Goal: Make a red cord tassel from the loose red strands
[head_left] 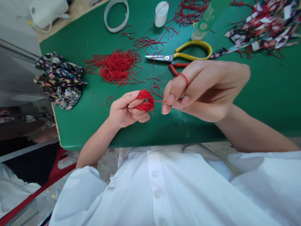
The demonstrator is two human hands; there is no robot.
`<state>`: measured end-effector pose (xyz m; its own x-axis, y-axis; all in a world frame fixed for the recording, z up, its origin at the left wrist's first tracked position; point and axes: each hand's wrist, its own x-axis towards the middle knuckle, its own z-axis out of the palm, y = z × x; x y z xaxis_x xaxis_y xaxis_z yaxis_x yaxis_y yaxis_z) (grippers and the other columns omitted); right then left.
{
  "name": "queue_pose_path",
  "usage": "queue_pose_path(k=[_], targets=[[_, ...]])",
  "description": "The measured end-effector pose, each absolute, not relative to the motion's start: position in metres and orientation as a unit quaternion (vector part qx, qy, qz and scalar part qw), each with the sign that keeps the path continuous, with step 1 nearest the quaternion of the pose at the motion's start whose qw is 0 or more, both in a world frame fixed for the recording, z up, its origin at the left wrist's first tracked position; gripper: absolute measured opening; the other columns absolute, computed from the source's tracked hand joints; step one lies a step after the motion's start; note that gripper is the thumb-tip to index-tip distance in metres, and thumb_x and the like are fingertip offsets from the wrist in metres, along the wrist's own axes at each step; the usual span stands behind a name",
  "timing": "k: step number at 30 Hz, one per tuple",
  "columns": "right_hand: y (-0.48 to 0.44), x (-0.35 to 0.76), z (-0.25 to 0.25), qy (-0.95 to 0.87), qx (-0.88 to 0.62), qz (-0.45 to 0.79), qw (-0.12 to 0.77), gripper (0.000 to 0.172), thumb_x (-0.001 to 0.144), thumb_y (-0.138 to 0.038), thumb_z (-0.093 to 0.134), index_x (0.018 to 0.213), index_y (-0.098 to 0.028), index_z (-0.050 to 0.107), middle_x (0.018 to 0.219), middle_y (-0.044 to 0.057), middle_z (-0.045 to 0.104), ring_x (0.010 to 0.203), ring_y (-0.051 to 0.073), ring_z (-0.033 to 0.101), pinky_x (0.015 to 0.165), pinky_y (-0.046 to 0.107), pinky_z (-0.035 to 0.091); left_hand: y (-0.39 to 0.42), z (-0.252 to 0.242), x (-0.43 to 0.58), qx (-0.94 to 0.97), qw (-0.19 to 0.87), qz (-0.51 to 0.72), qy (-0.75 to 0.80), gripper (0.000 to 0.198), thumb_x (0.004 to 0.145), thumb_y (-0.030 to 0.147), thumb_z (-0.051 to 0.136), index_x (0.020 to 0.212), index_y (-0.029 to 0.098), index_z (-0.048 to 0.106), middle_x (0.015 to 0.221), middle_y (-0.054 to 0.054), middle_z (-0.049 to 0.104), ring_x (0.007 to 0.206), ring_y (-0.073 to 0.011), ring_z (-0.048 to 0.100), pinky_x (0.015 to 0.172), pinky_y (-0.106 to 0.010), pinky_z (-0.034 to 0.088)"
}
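Observation:
A looped bundle of red cord (148,99) is wrapped in the fingers of my left hand (128,110), above the green table. One thin red strand runs from the bundle to my right hand (199,89), whose thumb and fingertips pinch its end. A red loop circles one finger of that hand. Just behind lie scissors (166,58) with one yellow and one red handle, partly covered by my right hand. A loose heap of red cords (117,67) rests on the table beyond my left hand.
Black floral fabric (62,80) lies at the table's left. Along the back are a tape ring (104,18), a white spool (161,15), tangled dark red cord (190,11), a green translucent bottle (207,20) and a pile of floral strips (270,26). Another person sits at the lower left.

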<state>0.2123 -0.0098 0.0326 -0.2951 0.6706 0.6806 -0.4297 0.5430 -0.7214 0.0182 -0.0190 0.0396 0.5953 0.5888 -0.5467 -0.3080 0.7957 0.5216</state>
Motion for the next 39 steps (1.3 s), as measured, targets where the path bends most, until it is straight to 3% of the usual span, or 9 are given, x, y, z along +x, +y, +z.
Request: queue_pose_path(k=[16,20,25,30,39], targets=[[-0.01,0.206,0.028,-0.651,-0.154,0.475,0.572,0.008,0.081,-0.003,0.062,0.078,-0.01,0.059,0.078,0.001,0.061,0.069,0.006,0.062,0.06,0.018,0.05,-0.018,0.044,0.017,0.152,0.857,0.272,0.41,0.061,0.095,0.061,0.024,0.05,0.019,0.025,0.045,0.008,0.006,0.03,-0.0045,0.016,0.037,-0.02,0.027],[-0.008,0.211,0.026,-0.678,-0.189,0.486,0.518,0.007,0.081,-0.007,0.064,0.083,-0.012,0.059,0.078,-0.001,0.062,0.07,0.006,0.061,0.059,0.018,0.049,-0.018,0.046,0.017,0.151,0.844,0.285,0.428,0.064,0.095,0.063,0.018,0.049,0.019,0.022,0.045,0.007,0.006,0.029,-0.0052,0.018,0.037,-0.02,0.028],[-0.007,0.213,0.026,-0.695,-0.199,0.485,0.492,0.01,0.081,-0.009,0.068,0.085,-0.015,0.06,0.082,-0.001,0.063,0.075,0.007,0.063,0.063,0.018,0.054,-0.018,0.049,0.016,0.157,0.85,0.282,0.416,0.063,0.096,0.061,0.018,0.05,0.019,0.019,0.046,0.007,0.004,0.031,-0.0039,0.016,0.037,-0.019,0.026],[-0.01,0.207,0.029,-0.641,-0.142,0.527,0.539,0.007,0.083,-0.003,0.063,0.085,-0.007,0.058,0.089,0.002,0.061,0.079,0.008,0.067,0.07,0.023,0.058,-0.018,0.05,0.017,0.156,0.861,0.277,0.397,0.062,0.097,0.056,0.007,0.048,0.019,0.019,0.045,0.007,0.003,0.031,-0.0047,0.013,0.036,-0.02,0.025],[-0.011,0.208,0.028,-0.651,-0.128,0.528,0.53,0.004,0.087,-0.009,0.061,0.087,-0.01,0.058,0.094,0.001,0.062,0.085,0.008,0.068,0.076,0.023,0.059,-0.019,0.046,0.015,0.193,0.843,0.266,0.425,0.061,0.095,0.063,0.018,0.053,0.02,0.023,0.044,0.007,0.007,0.03,-0.0039,0.016,0.036,-0.018,0.029]])
